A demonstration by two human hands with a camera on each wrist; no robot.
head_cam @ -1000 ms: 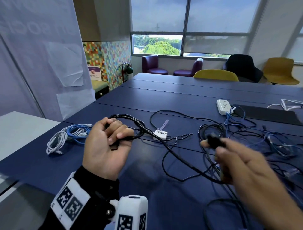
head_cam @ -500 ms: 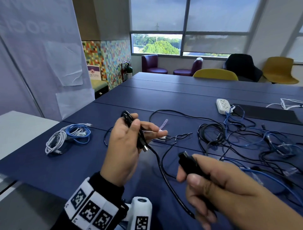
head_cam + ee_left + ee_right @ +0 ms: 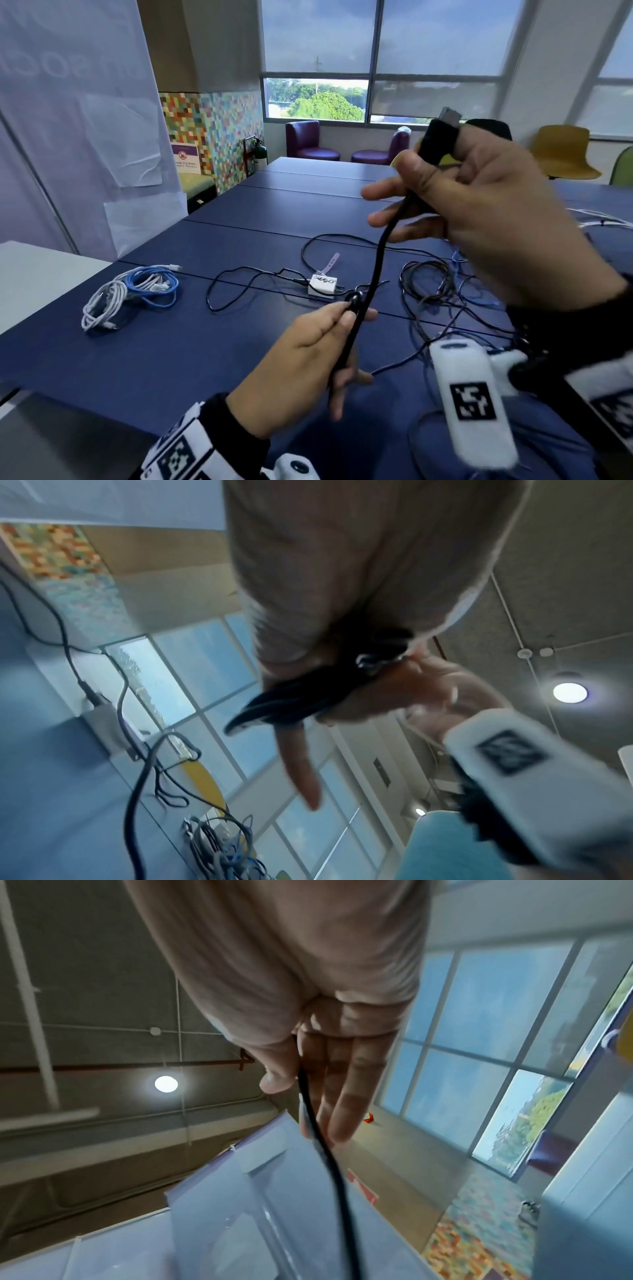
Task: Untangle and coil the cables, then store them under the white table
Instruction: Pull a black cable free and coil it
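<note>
Head view: black cable [image 3: 375, 274] taut between both hands.

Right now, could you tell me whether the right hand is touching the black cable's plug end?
Touching. In the head view the right hand pinches the black cable just below its plug, thumb and fingers against it.
</note>
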